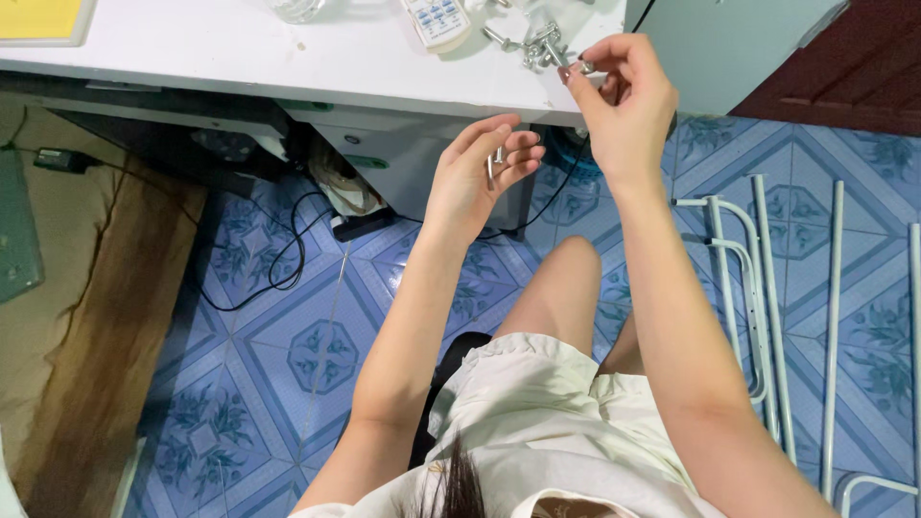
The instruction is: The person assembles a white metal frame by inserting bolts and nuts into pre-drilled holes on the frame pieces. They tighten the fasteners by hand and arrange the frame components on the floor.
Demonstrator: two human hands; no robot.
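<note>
Head camera looks straight down past a cream, softly creased skirt point(537, 403) to blue patterned floor tiles point(288, 355) with a glossy glaze. Raised at the edge of a smooth white desk point(317, 58), the right hand point(624, 96) pinches a small shiny metal nut point(585, 66) between thumb and forefinger, the other fingers curled loosely behind it. Just left of that nut, on the desk top, lies a small heap of bright steel bolts point(532, 43), short, threaded and tangled together. Lower and in front of the desk edge, the left hand point(475, 173) is cupped palm-up, its fingers bent narrowly around a slim silvery bolt point(496, 159) that stands nearly upright among them. A white remote control point(436, 19) with rows of pale rubbery buttons rests near the heap. Under the desk hang black cables point(288, 254), looping in thin curves over the tiles. To the right, on the floor, lie white-painted metal tubes point(767, 288), some straight, some bent into rounded corners, laid roughly parallel and near each other. A brown woody strip point(106, 336) runs along the left.
</note>
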